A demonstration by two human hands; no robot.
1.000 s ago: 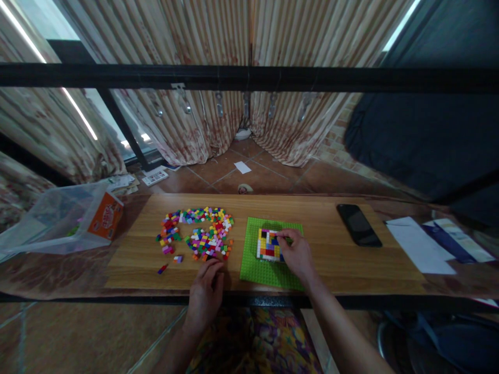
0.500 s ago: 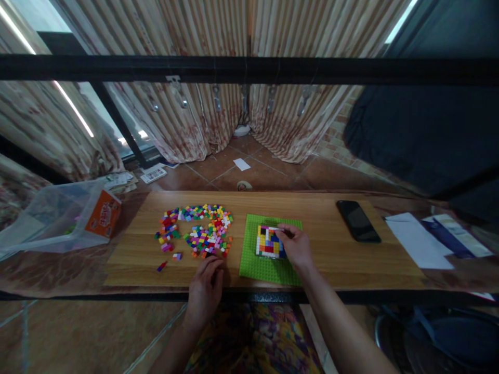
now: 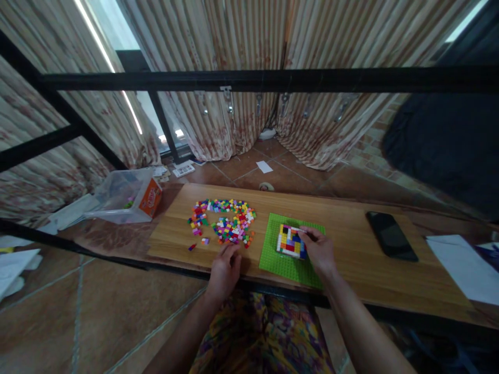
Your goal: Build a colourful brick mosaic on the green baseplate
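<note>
A green studded baseplate [image 3: 268,258] lies on the wooden board, bearing a squarish, multicoloured block of building bricks [image 3: 289,243]. My right hand [image 3: 320,252] reaches over the plate with thumb and fingers pinched on a building brick at the block's upper right corner; the fingertips partly cover it. My left hand [image 3: 225,270] rests at the near edge of a pile of loose building bricks [image 3: 230,226], its fingers curled together. Whatever is between those fingers is hidden. A few stray bricks, one a red-and-purple piece [image 3: 192,247], lie left of the pile.
On the right of the wooden board [image 3: 351,270] lies a black phone [image 3: 391,236], with white paper [image 3: 460,270] beyond it. A clear plastic box [image 3: 120,200] with an orange label stands at the left. A black metal rail [image 3: 249,80] crosses beyond the board.
The whole view has swung to the left, so everything appears further right. My right hand stays at the block's corner and my left hand stays beside the pile.
</note>
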